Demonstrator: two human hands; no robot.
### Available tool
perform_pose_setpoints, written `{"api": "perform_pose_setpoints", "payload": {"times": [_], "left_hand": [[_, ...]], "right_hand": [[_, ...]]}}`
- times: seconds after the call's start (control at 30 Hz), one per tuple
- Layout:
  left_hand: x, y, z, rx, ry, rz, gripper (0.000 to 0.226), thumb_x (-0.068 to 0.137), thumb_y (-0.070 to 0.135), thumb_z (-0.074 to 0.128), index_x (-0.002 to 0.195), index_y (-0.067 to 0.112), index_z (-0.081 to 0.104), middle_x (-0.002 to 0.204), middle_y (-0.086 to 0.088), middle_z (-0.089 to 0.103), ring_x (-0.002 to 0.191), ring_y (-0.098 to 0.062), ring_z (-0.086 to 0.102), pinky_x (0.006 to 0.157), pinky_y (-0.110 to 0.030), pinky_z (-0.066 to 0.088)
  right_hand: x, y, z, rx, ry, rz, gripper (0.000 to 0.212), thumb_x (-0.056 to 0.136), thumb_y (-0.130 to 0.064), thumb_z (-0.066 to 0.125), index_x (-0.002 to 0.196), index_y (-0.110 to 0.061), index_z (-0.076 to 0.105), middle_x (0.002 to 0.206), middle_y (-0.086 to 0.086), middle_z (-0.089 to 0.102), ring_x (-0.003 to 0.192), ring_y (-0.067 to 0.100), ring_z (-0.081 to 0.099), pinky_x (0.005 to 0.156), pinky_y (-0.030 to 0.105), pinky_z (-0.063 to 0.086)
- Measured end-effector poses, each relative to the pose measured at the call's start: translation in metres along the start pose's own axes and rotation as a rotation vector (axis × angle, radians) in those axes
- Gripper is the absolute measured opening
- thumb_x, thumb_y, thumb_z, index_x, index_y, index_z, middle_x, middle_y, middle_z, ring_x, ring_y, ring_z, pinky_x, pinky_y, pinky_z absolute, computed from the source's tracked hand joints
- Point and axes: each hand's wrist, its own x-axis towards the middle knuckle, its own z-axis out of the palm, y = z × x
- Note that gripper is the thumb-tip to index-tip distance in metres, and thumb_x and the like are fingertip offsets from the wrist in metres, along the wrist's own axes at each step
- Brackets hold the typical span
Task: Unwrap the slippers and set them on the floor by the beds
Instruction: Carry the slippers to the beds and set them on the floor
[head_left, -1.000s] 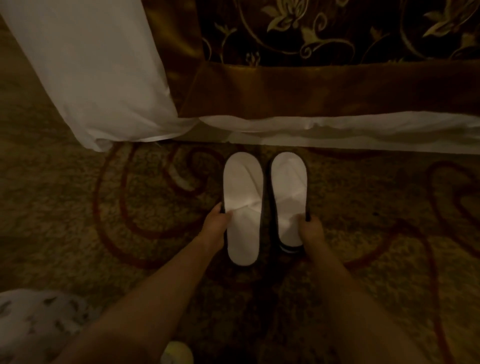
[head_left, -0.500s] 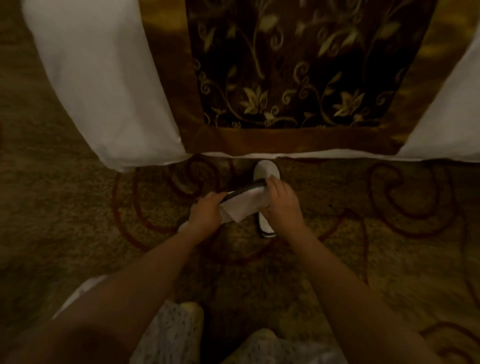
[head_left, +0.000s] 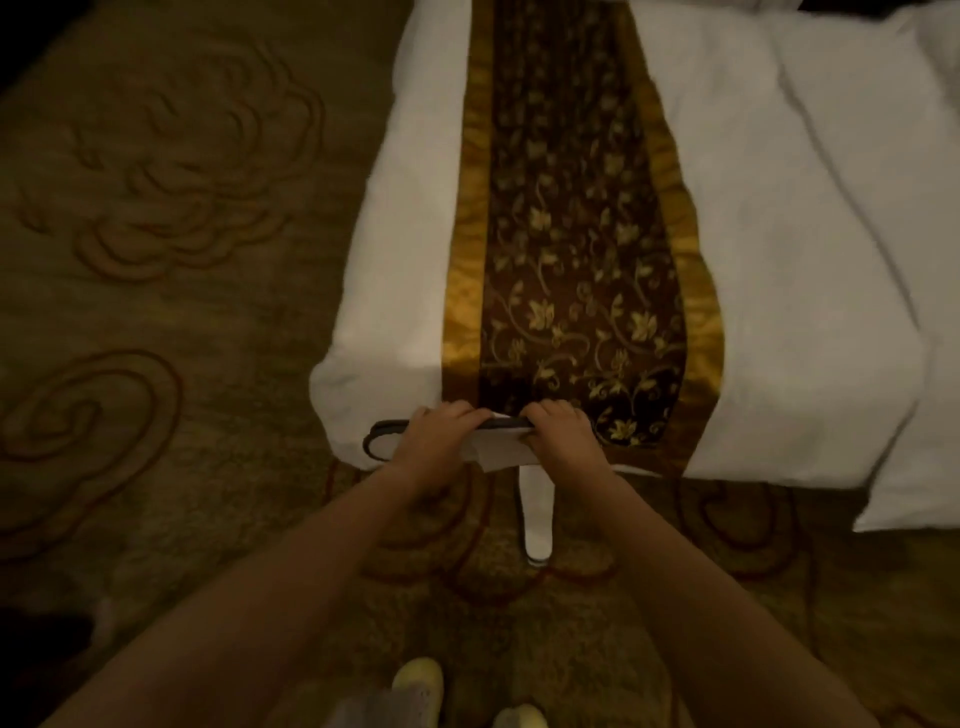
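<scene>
Both my hands hold one white slipper (head_left: 498, 446) sideways in the air in front of the bed's foot end, its dark sole edge (head_left: 382, 434) sticking out to the left. My left hand (head_left: 439, 436) grips its left part and my right hand (head_left: 558, 434) grips its right part, fingers curled over the top edge. The second white slipper (head_left: 536, 512) lies on the carpet just below my right hand, heel toward me, its toe end hidden behind the hands.
The bed (head_left: 810, 322) with white bedding and a brown-gold floral runner (head_left: 576, 260) fills the upper right. Patterned carpet (head_left: 156, 312) covers the floor to the left and in front. My pale shoes (head_left: 418, 680) stand at the bottom edge.
One second ago both slippers lay side by side on the carpet. I have lifted the left one with both hands, and the view has risen up over the bed.
</scene>
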Motion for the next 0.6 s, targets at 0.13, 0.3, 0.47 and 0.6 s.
{"api": "perform_pose_setpoints", "payload": {"times": [0.13,0.3,0.47,0.6], "left_hand": [[-0.015,-0.022,-0.106,-0.018,0.115,0.001,0.056,0.086,0.01,0.05,0.138,0.029,0.04,0.131,0.0,0.051,0.118,-0.023,0.049,0.093,-0.035,0.036],[-0.031,-0.064,-0.21,0.052,0.255,-0.011,0.053,0.088,0.01,0.047,0.138,0.026,0.04,0.127,-0.002,0.053,0.115,-0.024,0.05,0.093,-0.036,0.037],[-0.035,-0.111,-0.283,0.091,0.298,-0.08,0.057,0.086,0.019,0.058,0.139,0.025,0.039,0.13,-0.003,0.052,0.119,-0.022,0.048,0.098,-0.036,0.034],[-0.02,-0.153,-0.328,0.1,0.333,-0.136,0.055,0.086,0.022,0.058,0.139,0.026,0.04,0.133,-0.002,0.051,0.122,-0.021,0.046,0.103,-0.034,0.031]], "right_hand": [[0.023,-0.061,-0.097,-0.029,0.026,-0.058,0.027,0.093,-0.026,0.045,0.118,-0.018,0.049,0.121,0.005,0.053,0.115,0.024,0.044,0.094,0.036,0.034],[0.064,-0.137,-0.184,-0.035,0.115,-0.123,0.026,0.095,-0.027,0.043,0.115,-0.014,0.051,0.121,0.008,0.053,0.116,0.025,0.042,0.094,0.037,0.031],[0.117,-0.197,-0.234,-0.078,0.168,-0.227,0.025,0.095,-0.028,0.043,0.115,-0.016,0.051,0.119,0.006,0.056,0.112,0.024,0.047,0.093,0.037,0.035],[0.175,-0.228,-0.255,-0.064,0.201,-0.286,0.024,0.094,-0.029,0.045,0.113,-0.016,0.052,0.115,0.007,0.057,0.107,0.024,0.048,0.088,0.035,0.036]]}}
